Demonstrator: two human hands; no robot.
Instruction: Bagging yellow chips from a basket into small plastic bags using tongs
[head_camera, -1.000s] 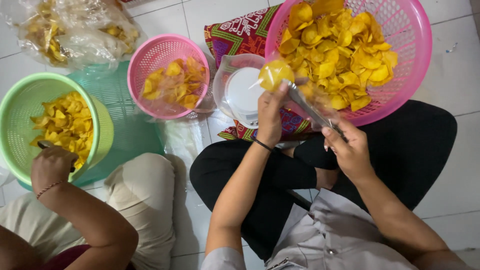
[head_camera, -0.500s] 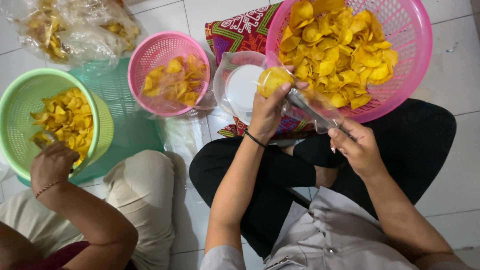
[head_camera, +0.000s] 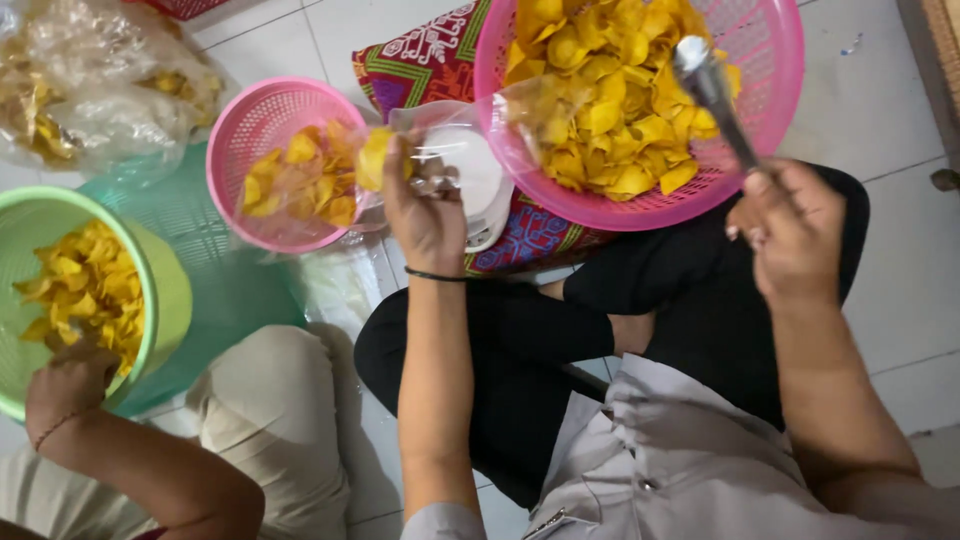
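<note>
My left hand holds up a clear plastic bag with a few yellow chips in it, above a white scale. A black band circles that wrist. My right hand grips metal tongs whose tip points into the big pink basket, heaped with yellow chips. The basket rests on a patterned red cushion in front of my crossed legs in black trousers.
A smaller pink basket with chips stands left of my left hand. Another person's hand reaches into a green basket of chips at far left. Clear bags of chips lie at top left on the white tiled floor.
My left hand has moved left with the bag, away from the big pink basket. My right hand has swung the tongs up and right over that basket. The other person's hand stays at the green basket.
</note>
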